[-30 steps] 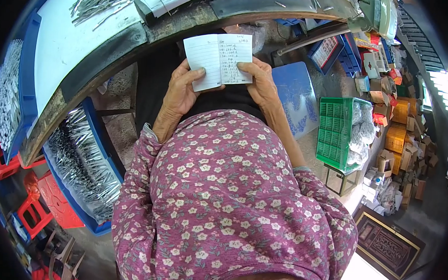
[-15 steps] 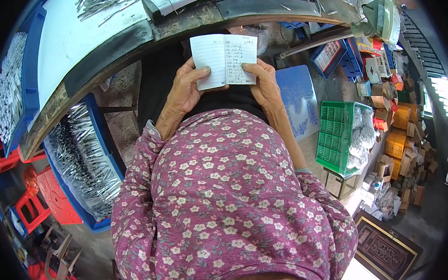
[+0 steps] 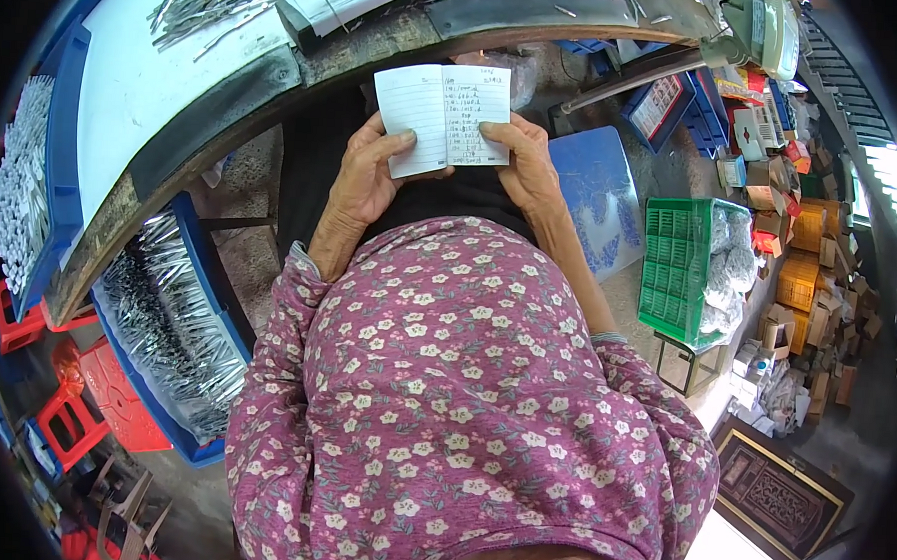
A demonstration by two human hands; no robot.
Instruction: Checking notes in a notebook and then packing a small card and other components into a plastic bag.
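Note:
A small lined notebook point(image 3: 416, 108) lies spread at its middle fold between my hands, above my lap and just off the workbench's near edge. Handwriting fills much of its right page; the left page is almost blank. My left hand point(image 3: 365, 174) grips the lower left corner, thumb on the page and fingers behind it. On the other side my right hand point(image 3: 527, 165) pinches the right page's edge, its thumb over the paper. Most fingers of both hands are hidden behind the notebook.
The curved workbench point(image 3: 354, 44) carries a pile of thin metal rods point(image 3: 215, 5). To the left stand a blue bin of metal parts point(image 3: 172, 313) and a red stool point(image 3: 67, 424). At right are a blue board point(image 3: 592, 201), a green crate point(image 3: 674, 270) and stacked cartons point(image 3: 804, 266).
The notebook and both hands have shifted very slightly up and left in the picture. The grip on the notebook is the same, and the same pages show.

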